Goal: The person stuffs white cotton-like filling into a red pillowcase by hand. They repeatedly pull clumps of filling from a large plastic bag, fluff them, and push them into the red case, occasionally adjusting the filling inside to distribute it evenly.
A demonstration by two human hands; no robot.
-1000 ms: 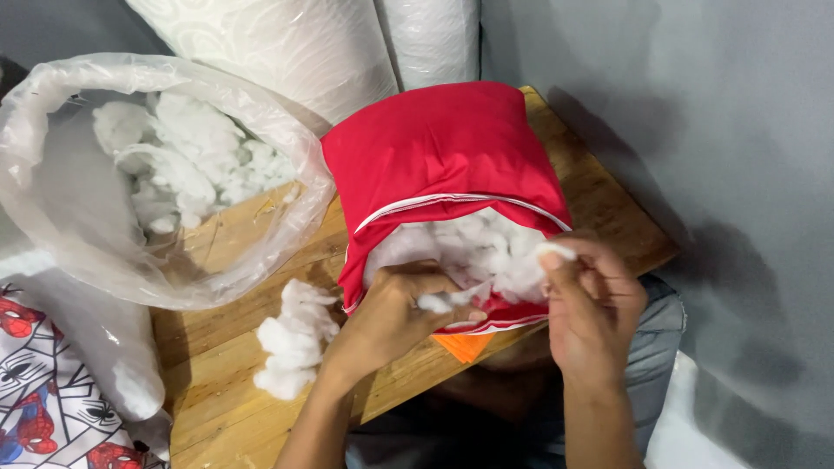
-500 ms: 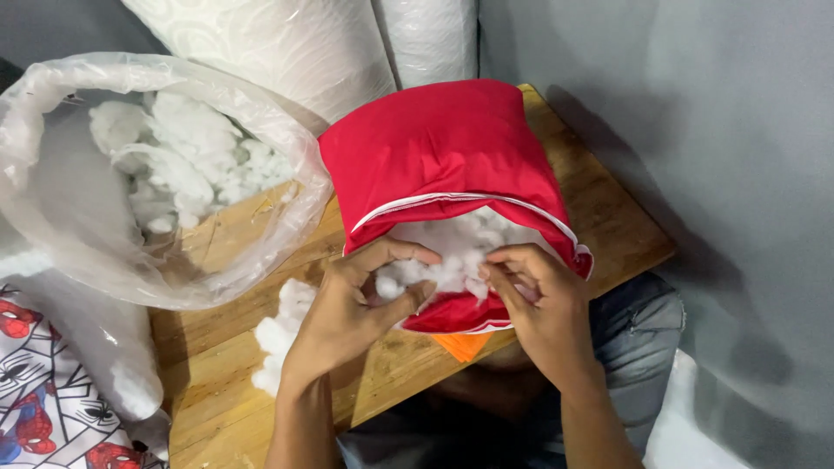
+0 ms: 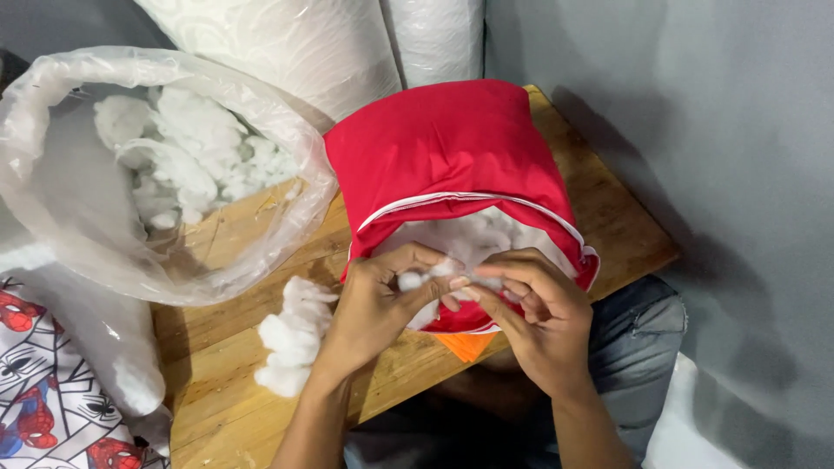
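I've got both hands at the mouth of the red cushion cover (image 3: 447, 152), which lies on the wooden counter (image 3: 608, 221) with its zipped opening turned toward me. The left hand (image 3: 375, 306) is pinched shut on a small tuft of white stuffing (image 3: 410, 280), thumb and forefinger closed around it right at the lip of the opening. The right hand (image 3: 532, 317) meets it fingertip to fingertip, fingers curled and closed on the same wisp of fibre and the edge of the cover. More stuffing (image 3: 473, 239) shows inside the opening, just behind my fingers. A loose clump of filling (image 3: 291, 334) sits on the counter just left of my left wrist, apart from the cover. Further left, a big clear plastic bag (image 3: 61, 217) gapes open with more white fibre inside, its rim just beside the cover's left corner. An orange scrap (image 3: 465, 345) pokes out beneath the cover, between my hands. Rolled white wadding (image 3: 287, 43) stands at the back, against the grey wall.
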